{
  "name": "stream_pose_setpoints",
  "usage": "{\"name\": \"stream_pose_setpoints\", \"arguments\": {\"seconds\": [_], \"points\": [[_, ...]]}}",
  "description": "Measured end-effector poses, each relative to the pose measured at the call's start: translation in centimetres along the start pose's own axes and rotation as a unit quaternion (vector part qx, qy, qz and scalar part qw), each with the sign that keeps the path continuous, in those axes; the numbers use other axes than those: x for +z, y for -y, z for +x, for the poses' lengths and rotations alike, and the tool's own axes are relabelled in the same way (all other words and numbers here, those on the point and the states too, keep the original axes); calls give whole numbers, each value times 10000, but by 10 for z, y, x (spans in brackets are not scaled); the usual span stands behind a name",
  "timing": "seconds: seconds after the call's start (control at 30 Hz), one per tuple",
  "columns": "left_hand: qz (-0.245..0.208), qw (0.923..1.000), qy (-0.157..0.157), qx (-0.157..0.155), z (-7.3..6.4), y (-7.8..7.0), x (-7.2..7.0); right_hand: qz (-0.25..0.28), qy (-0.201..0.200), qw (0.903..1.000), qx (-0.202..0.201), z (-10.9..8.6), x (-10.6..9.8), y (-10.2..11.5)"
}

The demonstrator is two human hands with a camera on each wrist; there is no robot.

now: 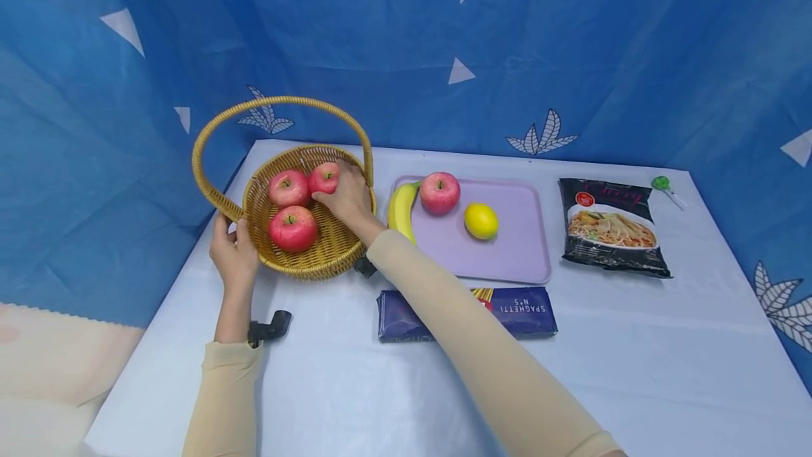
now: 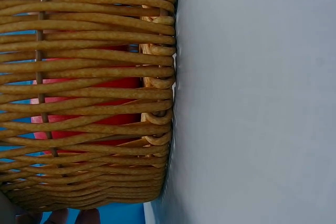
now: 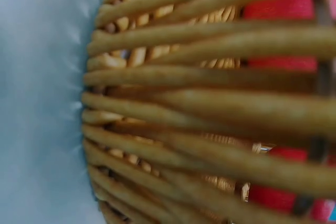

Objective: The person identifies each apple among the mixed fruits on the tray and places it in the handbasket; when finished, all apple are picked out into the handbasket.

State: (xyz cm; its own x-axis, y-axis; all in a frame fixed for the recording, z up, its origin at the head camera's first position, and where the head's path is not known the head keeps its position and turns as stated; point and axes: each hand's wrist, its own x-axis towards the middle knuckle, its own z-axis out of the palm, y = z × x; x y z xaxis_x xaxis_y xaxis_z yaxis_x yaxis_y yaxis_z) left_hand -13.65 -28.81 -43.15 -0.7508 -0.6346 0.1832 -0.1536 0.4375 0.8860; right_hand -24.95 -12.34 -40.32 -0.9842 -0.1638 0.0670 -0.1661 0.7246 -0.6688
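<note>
A round wicker basket (image 1: 317,270) with a tall arched handle stands at the table's left. My left hand (image 1: 235,252) holds its left side, where the handle joins the rim. In the left wrist view, fingertips (image 2: 88,216) show below the weave (image 2: 94,98). My right hand (image 1: 350,196) reaches over the right rim and grips a red apple (image 1: 324,178) inside, at the back. Two more apples lie beside it, one at the left (image 1: 289,189) and one nearer the front (image 1: 294,228). The right wrist view shows red apple (image 3: 278,35) through the basket's side.
Right of the basket is a lilac tray (image 1: 444,259) with a banana (image 1: 401,211), an apple (image 1: 440,193) and a lemon (image 1: 481,221). A blue spaghetti pack (image 1: 520,312) lies in front, partly under the right forearm. Farther right are a black noodle packet (image 1: 612,228) and a green lollipop (image 1: 661,183).
</note>
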Motion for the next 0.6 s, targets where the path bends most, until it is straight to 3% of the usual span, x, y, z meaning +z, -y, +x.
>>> {"name": "stream_pose_setpoints", "arguments": {"seconds": [0.6], "points": [[5,9999,-83,139,-2,-1,-1,-130,48,9996,262,6,6,0]]}}
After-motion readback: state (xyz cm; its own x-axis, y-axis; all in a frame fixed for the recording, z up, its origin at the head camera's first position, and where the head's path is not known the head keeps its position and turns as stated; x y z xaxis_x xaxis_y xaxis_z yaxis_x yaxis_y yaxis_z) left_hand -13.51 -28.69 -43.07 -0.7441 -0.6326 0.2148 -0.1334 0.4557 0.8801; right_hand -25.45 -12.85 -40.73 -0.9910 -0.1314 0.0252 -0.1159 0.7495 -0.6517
